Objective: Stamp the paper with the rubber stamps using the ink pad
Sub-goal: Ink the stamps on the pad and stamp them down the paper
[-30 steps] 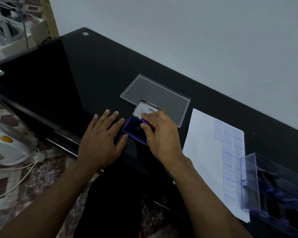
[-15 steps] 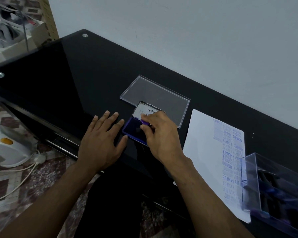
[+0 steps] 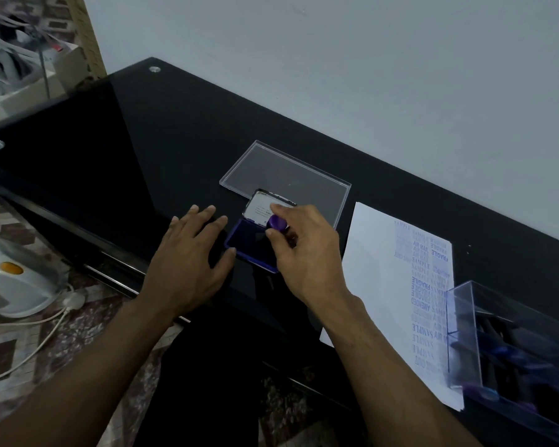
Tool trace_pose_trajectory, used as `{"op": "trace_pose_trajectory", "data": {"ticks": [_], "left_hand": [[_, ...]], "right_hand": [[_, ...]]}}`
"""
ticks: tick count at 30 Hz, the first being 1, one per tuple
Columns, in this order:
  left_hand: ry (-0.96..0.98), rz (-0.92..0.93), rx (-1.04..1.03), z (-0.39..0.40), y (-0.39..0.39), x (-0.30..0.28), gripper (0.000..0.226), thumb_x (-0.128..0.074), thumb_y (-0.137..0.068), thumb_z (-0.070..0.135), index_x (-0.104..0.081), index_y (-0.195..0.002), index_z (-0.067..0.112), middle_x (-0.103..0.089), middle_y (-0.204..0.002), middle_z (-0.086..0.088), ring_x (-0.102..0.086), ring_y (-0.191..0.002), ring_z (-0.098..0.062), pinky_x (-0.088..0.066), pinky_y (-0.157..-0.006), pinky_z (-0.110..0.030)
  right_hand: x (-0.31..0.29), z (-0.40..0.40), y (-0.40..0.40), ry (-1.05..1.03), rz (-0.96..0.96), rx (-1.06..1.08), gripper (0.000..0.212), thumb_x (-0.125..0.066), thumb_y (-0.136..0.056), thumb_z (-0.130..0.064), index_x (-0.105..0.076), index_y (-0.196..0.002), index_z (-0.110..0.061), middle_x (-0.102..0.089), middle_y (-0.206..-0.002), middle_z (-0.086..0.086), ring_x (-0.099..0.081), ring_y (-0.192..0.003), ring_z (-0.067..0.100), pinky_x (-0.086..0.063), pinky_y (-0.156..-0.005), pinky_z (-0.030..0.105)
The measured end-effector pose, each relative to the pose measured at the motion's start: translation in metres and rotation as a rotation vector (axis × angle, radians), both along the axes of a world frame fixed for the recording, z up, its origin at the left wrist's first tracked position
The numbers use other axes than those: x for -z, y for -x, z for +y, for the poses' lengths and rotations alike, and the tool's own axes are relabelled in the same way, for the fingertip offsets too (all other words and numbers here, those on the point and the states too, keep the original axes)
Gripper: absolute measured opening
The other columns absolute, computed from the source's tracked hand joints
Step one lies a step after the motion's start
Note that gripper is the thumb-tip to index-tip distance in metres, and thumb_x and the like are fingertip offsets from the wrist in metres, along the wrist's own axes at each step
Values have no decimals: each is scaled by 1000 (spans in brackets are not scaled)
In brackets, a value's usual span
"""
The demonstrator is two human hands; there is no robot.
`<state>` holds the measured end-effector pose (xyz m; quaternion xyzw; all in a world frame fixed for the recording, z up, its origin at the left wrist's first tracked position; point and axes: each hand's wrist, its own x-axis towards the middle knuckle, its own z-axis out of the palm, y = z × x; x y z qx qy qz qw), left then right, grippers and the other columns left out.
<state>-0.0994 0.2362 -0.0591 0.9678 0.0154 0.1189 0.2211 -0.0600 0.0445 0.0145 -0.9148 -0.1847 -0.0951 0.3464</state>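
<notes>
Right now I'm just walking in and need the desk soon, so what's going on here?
A person is inking a rubber stamp. The right hand pinches a purple-handled stamp over the open blue ink pad, while the left hand lies flat on the black table, its thumb at the pad's edge. To the right, the paper already carries many blue impressions, beside a clear box holding more stamps. A clear lid lies behind the pad.

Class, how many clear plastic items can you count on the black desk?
2: a flat clear lid behind the ink pad, and a clear box at the right edge.
</notes>
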Motion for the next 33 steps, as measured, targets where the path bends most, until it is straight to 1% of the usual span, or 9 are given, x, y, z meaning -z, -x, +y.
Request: {"op": "trace_pose_trajectory", "data": {"ticks": [3,6,8,12,15,19,26,29,33], "left_hand": [[30,-30,22,-14,-4,-13,60,-56,-97,47,-47,-148,17,-39,-158,-8,-23,-152,-23,-18,-124,-48],[67,-47,61,-35,-11,-25,60,-57,-96,45,-49,-146,15,-39,-158,-6,-23,-152,-22,-15,-124,-44],[83,-56,84,-51,-16,-30,58,-57,-96,44,-50,-145,14,-40,-157,-5,-24,-151,-21,-15,-124,-42],[111,-74,146,-85,-24,-39,55,-57,-95,45,-53,-142,16,-43,-154,-2,-32,-146,-19,-28,-121,-42],[149,-56,192,-112,-30,-42,55,-57,-96,44,-50,-145,19,-40,-156,0,-28,-148,-17,-38,-115,-41],[139,-25,275,-144,-41,-37,56,-56,-97,44,-47,-148,23,-33,-161,2,-17,-153,-15,-33,-119,-45],[84,-31,396,-186,-66,-28,54,-57,-99,43,-49,-147,20,-37,-160,-3,-20,-153,-22,-16,-124,-45],[49,-25,421,-199,-79,-23,54,-50,-99,49,-50,-147,23,-37,-160,-2,-20,-153,-22,-10,-124,-45],[15,2,447,-211,-94,-21,61,-38,-95,55,-51,-146,25,-37,-160,-2,-21,-153,-25,-9,-125,-51]], "right_hand": [[-6,-14,2,-52,-11,46,34,-69,-91,-22,-65,-125,-19,-61,-118,-2,-63,-99,11,-56,-87,23],[-13,-34,4,-55,-54,74,28,-72,-89,-20,-70,-117,-18,-62,-110,-3,-62,-92,9,-53,-82,13],[-16,-50,6,-81,-73,100,27,-73,-87,-18,-72,-114,-18,-61,-107,-5,-62,-87,7,-51,-80,10],[-19,-84,10,-105,-77,164,27,-74,-86,-16,-72,-112,-20,-64,-104,-5,-61,-82,5,-49,-76,8],[-20,-109,11,-93,-53,231,28,-73,-87,-19,-72,-114,-21,-63,-102,-9,-62,-77,3,-45,-73,3],[-21,-141,8,-92,-48,319,26,-73,-87,-20,-72,-113,-22,-65,-103,-8,-64,-80,7,-53,-76,13],[-24,-188,-3,-57,-50,427,26,-74,-87,-19,-72,-112,-17,-65,-106,-4,-64,-81,9,-57,-78,24],[-22,-200,-11,-55,-39,457,26,-74,-87,-20,-72,-113,-18,-65,-107,-4,-65,-81,9,-57,-79,23],[-18,-211,-20,-15,-24,476,26,-73,-88,-21,-72,-113,-19,-64,-108,-5,-64,-83,8,-54,-81,18]]}}
